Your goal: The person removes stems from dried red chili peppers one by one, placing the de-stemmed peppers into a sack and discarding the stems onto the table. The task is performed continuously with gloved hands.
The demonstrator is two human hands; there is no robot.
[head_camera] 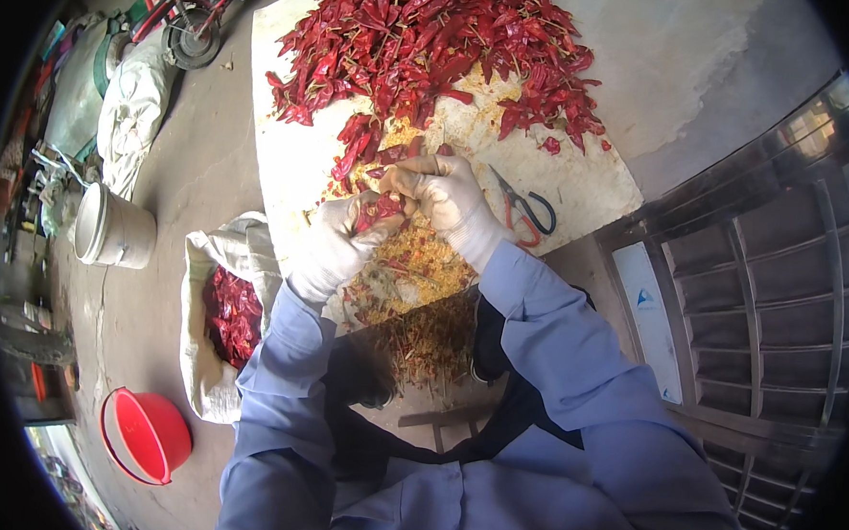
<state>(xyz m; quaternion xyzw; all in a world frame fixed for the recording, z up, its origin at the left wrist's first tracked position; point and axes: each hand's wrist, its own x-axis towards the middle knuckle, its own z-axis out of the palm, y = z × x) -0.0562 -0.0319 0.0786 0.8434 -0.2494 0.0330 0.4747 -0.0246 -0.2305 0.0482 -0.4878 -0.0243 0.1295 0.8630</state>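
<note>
Over a pale board (pixel 293 164), my two gloved hands meet. My left hand (pixel 339 242) is closed around red dried chili pieces (pixel 382 211), which show between thumb and fingers. My right hand (pixel 446 201) touches the same chilies with bent fingertips; whether it grips one is hidden. Beyond them lies a large heap of dried red chilies (pixel 436 42). Yellow chili seeds (pixel 425 258) and scraps cover the board beneath and nearer to me. To the right of my right hand rest scissors (pixel 524 209) with red and black handles.
Left of the board stands a white woven sack (pixel 194 325) holding red chilies. Farther left are a whitish bucket (pixel 127 228) and a red bucket (pixel 171 435). A wheeled vehicle (pixel 191 37) is at upper left, a metal grille (pixel 754 304) at right. Debris (pixel 435 345) lies below the board's edge.
</note>
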